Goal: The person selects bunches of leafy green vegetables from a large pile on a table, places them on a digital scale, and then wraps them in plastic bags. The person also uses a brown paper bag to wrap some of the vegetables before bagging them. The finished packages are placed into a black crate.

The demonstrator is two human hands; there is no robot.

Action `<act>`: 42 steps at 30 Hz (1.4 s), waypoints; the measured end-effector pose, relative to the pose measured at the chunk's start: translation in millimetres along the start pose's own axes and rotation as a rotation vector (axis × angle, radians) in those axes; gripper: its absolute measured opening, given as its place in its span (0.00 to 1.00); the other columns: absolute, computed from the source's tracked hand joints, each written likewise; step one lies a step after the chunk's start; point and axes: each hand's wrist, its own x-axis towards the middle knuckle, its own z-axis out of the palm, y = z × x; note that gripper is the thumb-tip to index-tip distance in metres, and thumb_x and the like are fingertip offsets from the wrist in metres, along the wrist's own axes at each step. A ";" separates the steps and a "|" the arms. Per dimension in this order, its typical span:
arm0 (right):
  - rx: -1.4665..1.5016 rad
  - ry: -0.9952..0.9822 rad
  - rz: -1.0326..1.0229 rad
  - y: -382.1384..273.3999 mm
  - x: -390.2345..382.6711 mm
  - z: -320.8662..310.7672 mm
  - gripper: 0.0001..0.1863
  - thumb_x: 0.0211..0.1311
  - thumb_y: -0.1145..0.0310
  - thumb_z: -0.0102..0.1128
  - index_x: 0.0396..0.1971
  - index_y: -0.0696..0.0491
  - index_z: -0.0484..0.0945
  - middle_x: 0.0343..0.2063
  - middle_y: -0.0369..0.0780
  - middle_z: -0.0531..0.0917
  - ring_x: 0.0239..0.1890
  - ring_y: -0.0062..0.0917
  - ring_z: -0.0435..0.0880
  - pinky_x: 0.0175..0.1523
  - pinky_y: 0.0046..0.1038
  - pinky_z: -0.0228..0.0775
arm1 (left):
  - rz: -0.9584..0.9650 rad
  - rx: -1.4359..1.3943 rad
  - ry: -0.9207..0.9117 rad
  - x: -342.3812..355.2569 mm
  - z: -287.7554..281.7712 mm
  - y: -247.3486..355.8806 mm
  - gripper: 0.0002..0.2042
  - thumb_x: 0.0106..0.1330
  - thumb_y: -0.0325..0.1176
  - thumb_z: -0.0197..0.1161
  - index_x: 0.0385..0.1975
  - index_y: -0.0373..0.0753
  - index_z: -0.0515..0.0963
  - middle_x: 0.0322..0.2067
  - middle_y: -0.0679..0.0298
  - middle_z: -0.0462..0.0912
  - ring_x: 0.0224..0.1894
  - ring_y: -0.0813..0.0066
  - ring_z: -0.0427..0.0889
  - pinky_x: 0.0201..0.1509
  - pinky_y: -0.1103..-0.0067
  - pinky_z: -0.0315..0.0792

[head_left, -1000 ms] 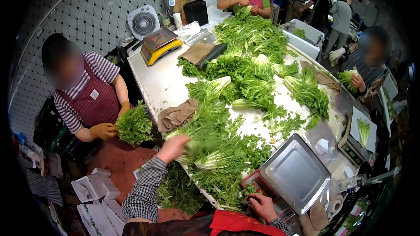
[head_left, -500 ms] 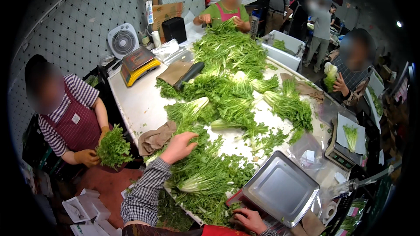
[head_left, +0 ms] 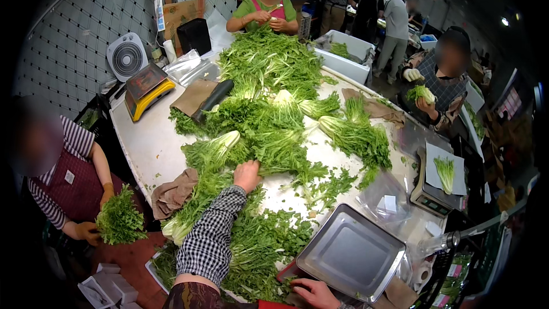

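The left hand (head_left: 247,175) has advanced onto leafy greens (head_left: 281,151) amid the white table (head_left: 151,149), bringing them within reach, its grip indeterminable; the right hand (head_left: 315,294), fingers loosely extended, lies near the metal tray (head_left: 351,252).

Frilly green leaves (head_left: 283,151) lie loosely spread mid-scene. On the near side, a tangled heap of greens (head_left: 263,246) (pale stalks showing) lies flattened.

Three scales (head_left: 351,252), one fan (head_left: 127,57)
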 end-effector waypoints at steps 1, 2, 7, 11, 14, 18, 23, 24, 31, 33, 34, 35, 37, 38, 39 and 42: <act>-0.003 0.001 0.008 -0.1 -0.3 -0.3 0.14 0.66 0.66 0.57 0.47 0.58 0.80 0.40 0.47 0.85 0.40 0.31 0.85 0.47 0.30 0.75 | 0.003 0.001 -0.079 1.2 -5.8 4.3 0.17 0.57 0.36 0.69 0.42 0.33 0.78 0.35 0.54 0.81 0.38 0.56 0.81 0.50 0.66 0.74; -0.005 0.003 0.011 0.0 0.0 -0.1 0.14 0.66 0.67 0.58 0.47 0.58 0.80 0.40 0.48 0.85 0.41 0.31 0.85 0.47 0.30 0.75 | 0.008 0.006 -0.154 2.2 -20.0 12.0 0.16 0.57 0.36 0.69 0.40 0.33 0.78 0.33 0.55 0.81 0.36 0.56 0.82 0.47 0.66 0.75; 0.035 -0.119 0.046 23.7 2.9 3.1 0.16 0.69 0.68 0.58 0.52 0.57 0.79 0.44 0.41 0.86 0.44 0.21 0.83 0.52 0.25 0.74 | -0.457 -1.180 -0.487 -30.8 -64.9 27.1 0.15 0.67 0.39 0.60 0.41 0.30 0.80 0.31 0.53 0.86 0.34 0.65 0.88 0.31 0.75 0.83; 0.097 -0.126 0.042 18.4 4.0 15.1 0.15 0.70 0.68 0.57 0.52 0.58 0.79 0.42 0.40 0.86 0.42 0.18 0.83 0.50 0.23 0.75 | -0.544 -1.553 -0.584 -99.0 -78.8 40.9 0.20 0.72 0.41 0.57 0.52 0.27 0.73 0.41 0.54 0.85 0.40 0.64 0.88 0.39 0.75 0.85; 0.103 -0.108 -0.022 5.6 8.1 19.6 0.15 0.67 0.65 0.59 0.50 0.56 0.80 0.40 0.46 0.86 0.40 0.29 0.86 0.47 0.28 0.76 | -0.463 -1.680 -0.548 -148.9 -75.6 48.6 0.19 0.73 0.36 0.57 0.55 0.28 0.71 0.45 0.56 0.83 0.44 0.68 0.86 0.47 0.73 0.84; 0.213 -0.040 -0.005 -0.3 15.0 32.0 0.16 0.68 0.65 0.58 0.52 0.56 0.79 0.39 0.43 0.86 0.38 0.23 0.85 0.46 0.26 0.75 | -0.390 -1.799 -0.444 -205.9 -85.7 63.7 0.20 0.70 0.31 0.61 0.58 0.29 0.68 0.51 0.57 0.80 0.49 0.70 0.83 0.52 0.73 0.82; 0.545 0.035 0.007 -0.5 35.6 44.1 0.33 0.70 0.68 0.58 0.68 0.65 0.55 0.60 0.51 0.73 0.60 0.30 0.75 0.63 0.29 0.68 | -0.329 -1.908 -0.358 -258.5 -93.5 82.2 0.25 0.70 0.27 0.60 0.64 0.31 0.62 0.55 0.58 0.77 0.53 0.69 0.81 0.54 0.73 0.80; 0.606 0.010 0.011 -7.7 39.7 41.1 0.36 0.70 0.67 0.57 0.69 0.65 0.51 0.61 0.52 0.72 0.63 0.31 0.73 0.65 0.30 0.67 | -0.346 -1.912 -0.387 -269.0 -84.0 79.2 0.28 0.69 0.27 0.60 0.67 0.34 0.59 0.57 0.58 0.75 0.54 0.70 0.80 0.54 0.74 0.80; 1.073 0.136 0.157 -23.1 58.4 28.8 0.21 0.64 0.64 0.66 0.53 0.56 0.73 0.32 0.31 0.80 0.25 0.14 0.73 0.27 0.18 0.64 | -0.186 -1.700 -0.605 -341.1 -69.0 84.3 0.36 0.66 0.27 0.63 0.71 0.36 0.52 0.62 0.59 0.70 0.60 0.70 0.74 0.61 0.72 0.72; 1.083 0.172 0.206 -23.5 51.7 36.2 0.17 0.63 0.68 0.67 0.50 0.57 0.76 0.39 0.35 0.83 0.32 0.17 0.81 0.34 0.20 0.72 | -0.212 -1.688 -0.662 -347.9 -62.8 80.0 0.39 0.65 0.28 0.66 0.72 0.34 0.49 0.66 0.56 0.64 0.64 0.68 0.70 0.66 0.71 0.68; 1.068 0.177 0.218 -24.6 46.3 38.6 0.17 0.63 0.69 0.67 0.50 0.58 0.77 0.41 0.37 0.83 0.35 0.19 0.82 0.37 0.21 0.74 | -0.182 -1.695 -0.634 -348.0 -58.5 78.9 0.40 0.64 0.29 0.66 0.72 0.33 0.48 0.67 0.55 0.63 0.65 0.68 0.68 0.67 0.71 0.66; 1.052 0.181 0.229 -29.1 37.5 41.1 0.17 0.63 0.70 0.66 0.50 0.58 0.77 0.42 0.38 0.84 0.38 0.21 0.83 0.40 0.22 0.76 | -0.152 -1.701 -0.605 -348.6 -56.5 78.6 0.42 0.64 0.29 0.67 0.73 0.33 0.47 0.68 0.54 0.61 0.66 0.67 0.67 0.68 0.72 0.65; 1.027 0.158 0.249 -27.5 28.4 51.2 0.19 0.63 0.73 0.66 0.53 0.60 0.76 0.46 0.40 0.84 0.44 0.25 0.84 0.49 0.24 0.78 | -0.185 -1.452 -0.504 -336.8 -59.3 78.5 0.48 0.61 0.36 0.70 0.74 0.31 0.43 0.70 0.51 0.57 0.70 0.65 0.61 0.73 0.71 0.56; 0.958 0.133 0.268 -21.7 24.9 57.0 0.19 0.63 0.73 0.66 0.53 0.61 0.76 0.47 0.40 0.83 0.45 0.24 0.84 0.50 0.24 0.77 | -0.153 -1.429 -0.471 -332.0 -62.7 81.1 0.48 0.60 0.33 0.70 0.74 0.31 0.43 0.70 0.52 0.57 0.69 0.65 0.62 0.72 0.72 0.58; 0.889 0.110 0.285 -15.2 21.1 63.0 0.19 0.63 0.73 0.65 0.54 0.61 0.76 0.48 0.40 0.83 0.45 0.23 0.83 0.51 0.25 0.77 | -0.121 -1.405 -0.438 -322.1 -68.1 84.1 0.48 0.58 0.31 0.69 0.74 0.31 0.43 0.70 0.53 0.57 0.68 0.65 0.62 0.70 0.72 0.59; 0.671 0.062 0.173 37.9 7.7 83.4 0.20 0.64 0.70 0.64 0.55 0.58 0.77 0.53 0.37 0.81 0.54 0.23 0.78 0.59 0.27 0.71 | 0.070 -1.257 -0.285 -308.5 -82.8 101.1 0.53 0.53 0.38 0.76 0.75 0.38 0.44 0.72 0.51 0.55 0.72 0.61 0.58 0.73 0.70 0.55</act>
